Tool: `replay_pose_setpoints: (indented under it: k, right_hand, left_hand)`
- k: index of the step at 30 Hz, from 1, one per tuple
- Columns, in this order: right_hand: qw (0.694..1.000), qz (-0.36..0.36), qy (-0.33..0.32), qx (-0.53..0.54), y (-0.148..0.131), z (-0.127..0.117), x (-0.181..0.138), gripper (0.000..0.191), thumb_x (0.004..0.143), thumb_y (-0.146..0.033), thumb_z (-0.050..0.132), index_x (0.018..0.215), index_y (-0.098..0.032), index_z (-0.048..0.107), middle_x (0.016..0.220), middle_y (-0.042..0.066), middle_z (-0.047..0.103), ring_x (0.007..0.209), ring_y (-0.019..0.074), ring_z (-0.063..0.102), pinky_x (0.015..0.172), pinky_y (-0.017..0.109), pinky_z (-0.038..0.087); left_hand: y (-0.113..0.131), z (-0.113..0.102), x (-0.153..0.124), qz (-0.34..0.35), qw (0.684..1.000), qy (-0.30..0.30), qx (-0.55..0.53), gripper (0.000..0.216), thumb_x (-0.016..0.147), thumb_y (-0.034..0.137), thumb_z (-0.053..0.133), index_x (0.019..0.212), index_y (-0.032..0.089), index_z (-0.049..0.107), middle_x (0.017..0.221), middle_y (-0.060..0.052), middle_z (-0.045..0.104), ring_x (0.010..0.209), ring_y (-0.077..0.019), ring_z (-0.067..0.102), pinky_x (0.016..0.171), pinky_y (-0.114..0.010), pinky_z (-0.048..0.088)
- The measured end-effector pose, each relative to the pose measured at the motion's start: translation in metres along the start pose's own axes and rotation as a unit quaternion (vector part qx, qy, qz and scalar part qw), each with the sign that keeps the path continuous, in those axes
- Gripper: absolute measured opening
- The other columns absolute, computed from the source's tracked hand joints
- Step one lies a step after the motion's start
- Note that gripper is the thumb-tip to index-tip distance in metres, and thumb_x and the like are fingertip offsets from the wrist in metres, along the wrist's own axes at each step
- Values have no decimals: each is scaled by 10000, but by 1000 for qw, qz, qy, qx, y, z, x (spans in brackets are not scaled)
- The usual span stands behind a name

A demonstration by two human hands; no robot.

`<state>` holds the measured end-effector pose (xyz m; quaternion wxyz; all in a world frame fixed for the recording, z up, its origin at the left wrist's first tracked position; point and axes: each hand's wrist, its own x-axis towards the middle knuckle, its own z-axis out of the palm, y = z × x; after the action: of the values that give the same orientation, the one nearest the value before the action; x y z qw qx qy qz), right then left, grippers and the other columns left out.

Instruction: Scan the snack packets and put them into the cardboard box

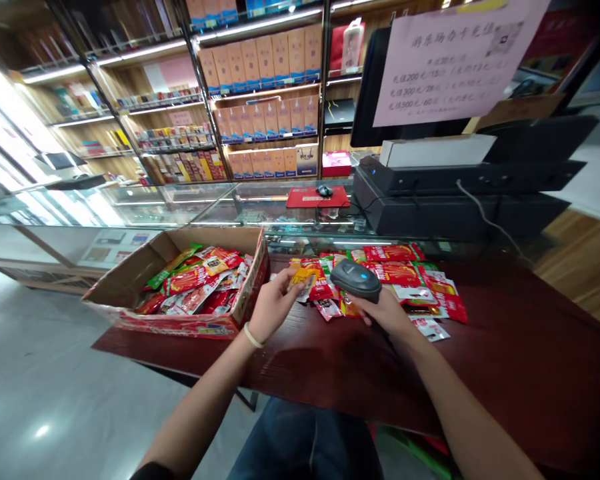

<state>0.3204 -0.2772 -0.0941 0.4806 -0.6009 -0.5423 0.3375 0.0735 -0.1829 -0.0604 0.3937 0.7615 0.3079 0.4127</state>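
Observation:
My left hand (274, 303) pinches a small yellow snack packet (304, 277) just above the dark red table. In my right hand (387, 312) is a dark grey barcode scanner (356, 279), its head tilted toward the packet and a blue light showing on top. The fingers under the scanner are partly hidden. Beneath and behind both hands lies a spread of red, white and green snack packets (395, 272). To the left, an open cardboard box (180, 325) holds a heap of similar packets (195, 280).
A glass display counter (250, 193) runs behind the table (505, 373), with a red mouse pad (300, 197) and a mouse (325, 191) on it. A dark cash register (430, 207) and a monitor with a pink sign (445, 67) stand at the back right. Boxed goods line the shelves (267, 93).

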Motion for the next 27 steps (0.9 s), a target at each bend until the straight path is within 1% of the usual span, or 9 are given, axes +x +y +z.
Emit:
replay_pose_setpoints:
  k: [3,6,9,11,13,17,21,24,27]
  right_hand:
    - [1000,9,6,4,3,0,0,435,837,-576,675,608,-217,585,424,-14,535,383,138,492,430,279,385]
    - [1000,3,12,-9,3,3,1,482,832,-595,672,548,-224,555,406,0,531,385,151,500,437,293,398]
    - [999,-10,34,-16,1,7,0,511,815,-617,671,506,-236,531,379,4,511,371,155,484,433,302,399]
    - [999,-10,41,-23,2,9,0,516,802,-627,673,495,-239,525,378,3,505,369,157,486,441,305,407]
    - [999,-7,32,-31,5,11,2,519,790,-634,676,491,-238,523,388,1,510,375,158,495,460,308,420]
    - [1000,4,18,-23,15,10,6,496,794,-634,673,538,-230,545,426,-5,536,382,155,493,454,306,399]
    - [1000,6,1,-31,16,7,6,477,843,-581,666,554,-221,545,432,-6,544,399,151,513,465,294,392]
    - [999,-7,20,-24,11,5,5,464,842,-562,682,561,-217,549,403,-20,513,389,140,498,479,291,407]
    - [999,5,38,10,6,1,4,427,806,-579,709,633,-208,588,458,-23,547,385,130,490,448,281,398]
  left_hand:
    - [27,-47,0,44,993,-18,112,274,935,363,574,1149,227,679,1052,-38,747,896,-197,696,820,-275,522]
    - [31,-99,-1,72,971,70,219,292,956,343,534,1189,241,677,1098,-44,749,957,-210,705,863,-295,534]
    - [14,-144,-2,101,925,170,325,359,965,267,470,1282,250,635,1267,-64,693,1164,-236,644,1009,-377,501]
    - [-4,-167,0,96,903,184,377,433,936,204,449,1341,231,598,1361,-81,636,1293,-254,563,1099,-451,444]
    - [-22,-180,1,64,898,166,402,479,892,167,453,1348,215,593,1360,-92,635,1310,-265,552,1105,-475,444]
    - [-36,-186,1,27,897,142,418,437,885,163,443,1271,209,643,1276,-100,684,1182,-257,641,1016,-410,507]
    - [-23,-176,-3,43,890,151,427,345,936,233,455,1196,203,680,1186,-104,719,1081,-262,676,940,-389,526]
    - [-5,-157,-5,79,892,158,415,319,954,259,468,1190,215,677,1183,-92,718,1068,-255,674,938,-381,518]
    - [16,-121,-5,128,909,117,379,308,970,252,461,1202,227,662,1190,-75,713,1094,-235,661,972,-372,503]
